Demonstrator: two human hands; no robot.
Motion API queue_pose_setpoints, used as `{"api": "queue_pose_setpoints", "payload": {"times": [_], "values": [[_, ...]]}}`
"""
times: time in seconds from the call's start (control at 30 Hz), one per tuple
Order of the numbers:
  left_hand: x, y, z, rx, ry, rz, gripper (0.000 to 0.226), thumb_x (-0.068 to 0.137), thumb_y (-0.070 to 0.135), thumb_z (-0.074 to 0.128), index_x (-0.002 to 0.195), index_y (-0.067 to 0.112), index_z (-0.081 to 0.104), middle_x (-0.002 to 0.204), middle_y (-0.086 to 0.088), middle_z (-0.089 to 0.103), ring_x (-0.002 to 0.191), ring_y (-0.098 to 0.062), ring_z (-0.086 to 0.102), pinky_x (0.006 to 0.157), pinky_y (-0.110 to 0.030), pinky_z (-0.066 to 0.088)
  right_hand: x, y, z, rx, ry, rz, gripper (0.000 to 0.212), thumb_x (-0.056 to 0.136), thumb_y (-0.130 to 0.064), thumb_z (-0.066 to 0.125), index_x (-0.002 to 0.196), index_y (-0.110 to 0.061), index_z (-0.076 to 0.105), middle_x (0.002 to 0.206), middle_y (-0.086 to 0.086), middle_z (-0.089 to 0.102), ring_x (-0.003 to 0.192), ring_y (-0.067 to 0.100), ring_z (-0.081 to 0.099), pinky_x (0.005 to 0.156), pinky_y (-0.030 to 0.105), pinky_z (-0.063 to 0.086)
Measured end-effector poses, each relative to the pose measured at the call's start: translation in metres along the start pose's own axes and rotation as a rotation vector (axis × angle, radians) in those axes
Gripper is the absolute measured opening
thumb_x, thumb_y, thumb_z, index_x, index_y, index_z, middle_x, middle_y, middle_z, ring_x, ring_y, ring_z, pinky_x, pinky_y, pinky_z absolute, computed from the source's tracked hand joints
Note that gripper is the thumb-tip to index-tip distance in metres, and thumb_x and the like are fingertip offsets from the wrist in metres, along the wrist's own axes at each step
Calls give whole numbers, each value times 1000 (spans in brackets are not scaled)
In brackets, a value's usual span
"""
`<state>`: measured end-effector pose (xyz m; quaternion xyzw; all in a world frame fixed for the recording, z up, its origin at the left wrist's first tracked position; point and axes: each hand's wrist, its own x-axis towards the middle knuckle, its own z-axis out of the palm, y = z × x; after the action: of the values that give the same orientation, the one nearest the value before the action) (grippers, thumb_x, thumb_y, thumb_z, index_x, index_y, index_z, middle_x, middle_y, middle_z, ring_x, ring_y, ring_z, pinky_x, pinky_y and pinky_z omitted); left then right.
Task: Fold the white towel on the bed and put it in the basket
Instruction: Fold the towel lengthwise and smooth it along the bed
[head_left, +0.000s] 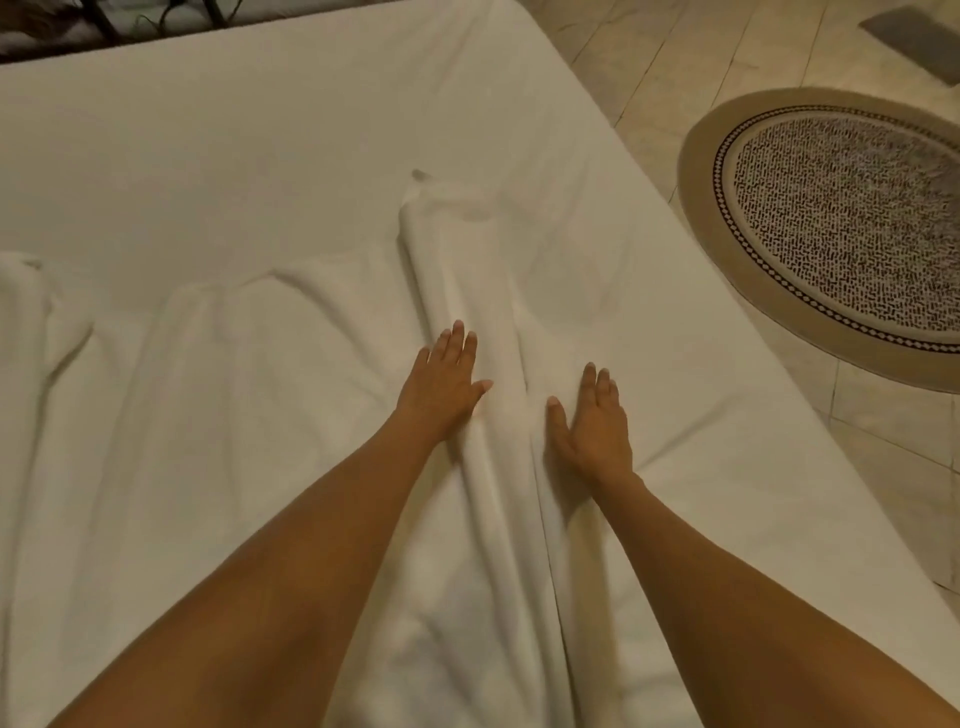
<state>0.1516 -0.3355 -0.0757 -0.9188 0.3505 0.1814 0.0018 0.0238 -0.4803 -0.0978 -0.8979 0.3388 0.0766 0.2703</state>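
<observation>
White towel (260, 415) spread over the near half of the bed (260, 156), rumpled, with a long raised fold running away from the viewer down its middle. Far end of that fold bunched into a small peak. Wrinkles fanning out toward the left edge of the picture, where more white cloth lies heaped.

Left hand (441, 379) flat on the towel, palm down, fingers straight and close together, thumb splayed toward the fold. Touching the fold's left flank, pressing rather than gripping; nothing held.

Right hand (592, 421) flat as well, palm down, fingers straight, thumb angled inward toward the fold. Resting on the cloth just to the right of the ridge, nothing pinched or curled round. Both hands released, laid on either side of the fold, near each other but apart, with the raised strip between them. Bare forearms reaching in from the bottom edge.

To the right of the bed, pale tiled floor (675, 67). On it an oval rug (841, 234) with a tan border and a dark speckled centre, partly cut off by the picture's edge. At the top left, beyond the bed, dark bars, blurred.
</observation>
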Motion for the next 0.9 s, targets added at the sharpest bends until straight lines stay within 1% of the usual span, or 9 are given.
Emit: {"api": "queue_pose_setpoints", "payload": {"times": [0.17, 0.27, 0.33, 0.43, 0.57, 0.7, 0.8, 0.87, 0.9], "values": [[63, 4, -9, -11, 15, 54, 69, 100, 48, 23, 152, 8, 0, 160, -13, -7, 149, -24, -2, 120, -41, 7, 27, 7, 26, -42, -15, 29, 75, 95, -54, 25, 150, -13, -6, 159, 8, -9, 146, 20, -9, 118, 40, -3], [88, 12, -4, -10, 7, 106, 70, 99, 50, 22, 152, 10, 0, 161, -10, -7, 149, -22, -3, 121, -40, 5, 27, 14, 49, -62, 68, 31, 75, 93, -61, 16, 149, -19, -10, 158, 3, -13, 145, 16, -11, 118, 38, -7], [99, 16, 3, 13, 7, 134, 70, 99, 50, 22, 152, 11, 0, 161, -9, -6, 149, -21, -4, 121, -42, 4, 28, 18, 57, -64, 125, 22, 76, 90, -64, 11, 149, -22, -10, 158, 1, -13, 145, 14, -11, 117, 36, -8], [107, 19, 10, 145, -18, 179, 68, 100, 47, 23, 152, 11, 0, 161, -10, -7, 149, -23, -6, 120, -48, 3, 31, 22, 62, -63, 150, -3, 77, 87, -65, 8, 150, -23, -6, 159, 0, -12, 145, 13, -12, 117, 35, -9], [111, 24, 8, 228, -93, 237, 65, 101, 40, 28, 152, 10, 0, 161, -8, -5, 149, -24, -5, 118, -53, 3, 32, 24, 60, -18, 130, -16, 76, 89, -64, 15, 151, -23, -1, 159, 0, -10, 145, 13, -12, 116, 36, -9], [109, 24, 4, 235, -152, 212, 66, 101, 33, 34, 152, 11, -1, 161, -5, -1, 149, -23, -3, 118, -52, 5, 32, 20, 49, 6, 51, -8, 76, 88, -64, 14, 150, -24, 0, 159, 0, -12, 145, 15, -13, 116, 38, -9], [106, 27, 2, 209, -143, 190, 68, 99, 30, 41, 152, 11, 1, 161, -5, 5, 149, -23, 0, 118, -51, 8, 33, 15, 36, 105, 23, -6, 66, 95, -56, 24, 150, -21, 9, 159, 1, -6, 145, 15, -10, 116, 38, -8], [108, 28, 1, 201, -96, 190, 70, 97, 28, 48, 152, 11, 9, 159, -8, 15, 148, -24, 9, 118, -49, 11, 31, 10, 25, 221, 63, -12, 59, 98, -49, 24, 148, -18, 22, 159, 4, 5, 146, 16, -1, 118, 38, -2], [110, 28, 1, 210, -56, 203, 69, 94, 27, 52, 150, 11, 16, 155, -9, 24, 146, -25, 17, 117, -47, 14, 32, 8, 19, 282, 100, -11, 55, 99, -45, 23, 145, -16, 29, 158, 7, 14, 146, 18, 6, 119, 38, 3]]}}
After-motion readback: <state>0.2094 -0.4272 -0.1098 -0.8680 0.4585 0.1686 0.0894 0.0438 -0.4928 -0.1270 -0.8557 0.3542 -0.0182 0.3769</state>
